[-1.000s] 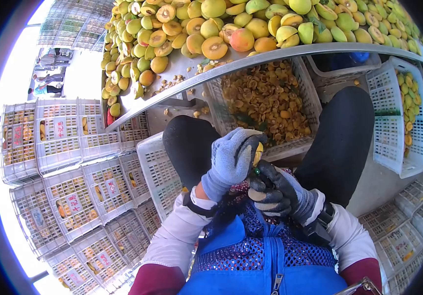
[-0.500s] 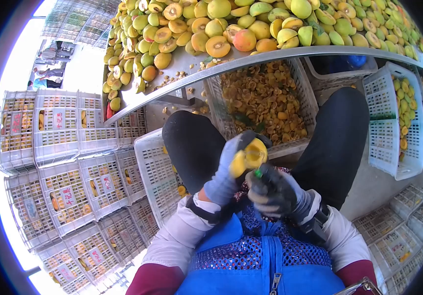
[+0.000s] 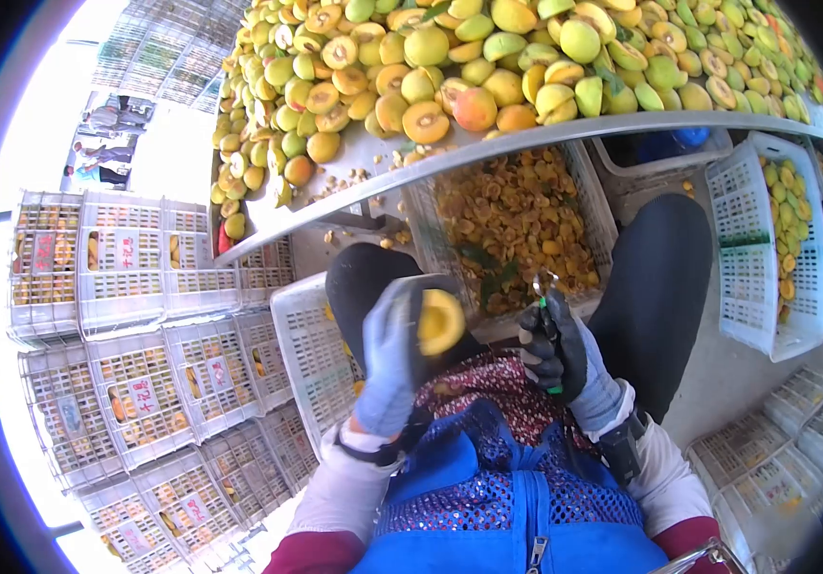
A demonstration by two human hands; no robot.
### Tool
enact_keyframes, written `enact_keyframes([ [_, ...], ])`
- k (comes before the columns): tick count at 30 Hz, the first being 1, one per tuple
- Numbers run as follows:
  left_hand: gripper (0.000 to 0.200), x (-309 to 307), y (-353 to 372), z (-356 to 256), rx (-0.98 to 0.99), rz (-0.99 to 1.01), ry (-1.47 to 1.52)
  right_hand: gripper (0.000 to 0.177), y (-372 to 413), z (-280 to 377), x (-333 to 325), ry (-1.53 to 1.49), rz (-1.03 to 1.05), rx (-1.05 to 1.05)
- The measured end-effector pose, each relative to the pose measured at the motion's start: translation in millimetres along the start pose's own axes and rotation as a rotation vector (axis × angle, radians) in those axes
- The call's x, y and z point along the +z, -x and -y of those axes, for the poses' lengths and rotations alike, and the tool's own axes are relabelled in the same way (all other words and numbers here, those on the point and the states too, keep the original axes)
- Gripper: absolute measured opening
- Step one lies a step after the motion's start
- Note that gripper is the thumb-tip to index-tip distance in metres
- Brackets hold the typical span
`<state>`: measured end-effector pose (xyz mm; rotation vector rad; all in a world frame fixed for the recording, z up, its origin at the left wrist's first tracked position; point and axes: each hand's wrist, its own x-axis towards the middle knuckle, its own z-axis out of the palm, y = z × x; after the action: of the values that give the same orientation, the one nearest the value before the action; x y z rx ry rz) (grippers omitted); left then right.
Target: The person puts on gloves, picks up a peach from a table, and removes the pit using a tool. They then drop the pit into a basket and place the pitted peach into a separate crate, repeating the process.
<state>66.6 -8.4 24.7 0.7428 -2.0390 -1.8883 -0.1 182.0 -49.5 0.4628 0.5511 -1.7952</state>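
Observation:
In a grey and black glove, my left hand point(image 3: 394, 349) holds a yellow fruit half point(image 3: 440, 322), its hollow side showing; both are blurred. My right hand point(image 3: 557, 352), gloved the same way, is wrapped round a small tool point(image 3: 544, 287) with a green handle and a metal tip pointing up. The hands are apart, above my lap. Beyond them, between my knees, a crate point(image 3: 607, 206) holds brownish fruit pieces.
A metal table point(image 3: 373, 180) heaped with whole and halved fruit spans the top. A white crate point(image 3: 299, 335) stands by my left leg, another point(image 3: 745, 277) at the right. Crates point(image 3: 124, 316) are stacked on the left. Distant people point(image 3: 100, 153) show at upper left.
My hands have moved apart. The left one has gone left with the fruit half, away from the tool; the right one has shifted slightly right, the tool now upright. The view has tilted slightly.

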Motion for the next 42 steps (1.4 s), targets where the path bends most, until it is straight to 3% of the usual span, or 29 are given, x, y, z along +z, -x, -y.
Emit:
enact_keyframes([
  [2,0.026,-43.5,-10.6,-13.6,0.339,-0.215,-0.533,0.043,-3.4,5.4,-2.5,-0.021,-0.058,0.000],
  [4,0.030,-117.5,-35.3,4.1,0.169,-0.331,-0.504,0.042,-11.5,8.8,-10.1,-0.051,-0.032,0.007],
  [6,0.033,-167.3,-49.3,8.0,-0.069,-0.411,-1.277,0.042,-18.3,8.9,-11.7,-0.075,-0.049,0.044],
  [7,0.033,-179.1,-56.2,8.2,-0.132,-0.463,-1.484,0.040,-21.7,8.9,-13.4,-0.084,-0.028,0.070],
  [11,0.031,-162.9,-117.7,-15.7,-0.053,-0.376,-1.204,0.036,-32.6,12.7,-8.4,-0.071,-0.097,0.105],
  [14,0.038,-118.9,-193.0,-30.2,0.074,-0.310,-1.320,0.033,-37.2,15.3,-2.3,0.018,-0.210,0.027],
  [16,0.064,-107.9,-248.4,-16.1,-0.090,-0.247,-1.469,0.031,-39.9,17.2,-2.0,0.022,-0.235,0.015],
  [18,0.073,-125.1,-298.9,37.9,-0.146,-0.245,-1.517,0.030,-41.2,18.3,-4.5,0.048,-0.248,-0.007],
  [20,0.076,-122.7,-306.0,36.8,-0.139,-0.276,-1.427,0.030,-42.2,17.3,-11.5,0.094,-0.250,-0.043],
  [22,0.062,-142.8,-312.5,39.8,-0.127,-0.065,-1.239,0.029,-45.1,14.5,-15.5,0.110,-0.281,-0.104],
  [24,0.045,-140.7,-294.9,27.2,-0.388,0.049,-0.893,0.032,-46.4,14.0,-12.0,0.164,-0.272,-0.150],
  [25,0.033,-135.6,-272.0,26.0,-0.190,0.050,-0.620,0.035,-46.3,15.8,-6.4,0.209,-0.250,-0.169],
  [26,0.036,-102.1,-237.1,0.0,-0.153,0.048,-0.358,0.039,-44.6,16.6,-4.5,0.254,-0.230,-0.191],
  [27,0.040,-93.1,-213.6,-12.5,-0.240,0.102,-0.282,0.038,-48.8,10.2,-16.0,0.182,-0.196,-0.193],
  [28,0.045,-66.9,-183.7,-17.2,-0.179,0.081,-0.009,0.038,-58.6,-1.9,-35.8,0.111,-0.162,-0.194],
  [29,0.051,-64.9,-163.9,-10.1,-0.242,0.153,0.117,0.038,-61.1,-9.8,-47.7,0.039,-0.128,-0.195],
  [30,0.055,-48.2,-136.7,-8.8,-0.283,0.080,0.238,0.037,-54.6,-7.9,-39.4,0.099,-0.104,-0.224],
  [33,0.060,-4.5,-94.6,0.7,-0.145,0.290,0.499,0.043,-34.7,2.4,4.2,0.270,-0.028,-0.329],
  [34,0.061,6.5,-89.0,0.6,-0.275,0.306,0.603,0.044,-30.7,4.3,9.9,0.528,-0.035,-0.455],
  [36,0.058,20.9,-74.3,2.5,-0.312,0.342,0.637,0.046,-23.1,10.1,24.2,1.053,-0.042,-0.681],
  [37,0.057,27.1,-67.7,4.1,-0.327,0.360,0.652,0.045,-13.9,18.9,43.0,1.017,-0.053,-0.693],
  [40,0.049,41.8,-46.9,12.7,-0.323,0.221,0.783,0.041,-10.3,19.5,40.0,1.598,-0.188,-0.820],
  [41,0.041,42.6,-41.9,14.0,-0.336,0.162,0.686,0.039,-11.4,16.6,35.3,1.711,-0.183,-0.670],
  [42,0.040,43.0,-38.5,14.9,-0.326,0.124,0.587,0.037,-10.7,14.7,33.8,1.643,-0.173,-0.704],
])
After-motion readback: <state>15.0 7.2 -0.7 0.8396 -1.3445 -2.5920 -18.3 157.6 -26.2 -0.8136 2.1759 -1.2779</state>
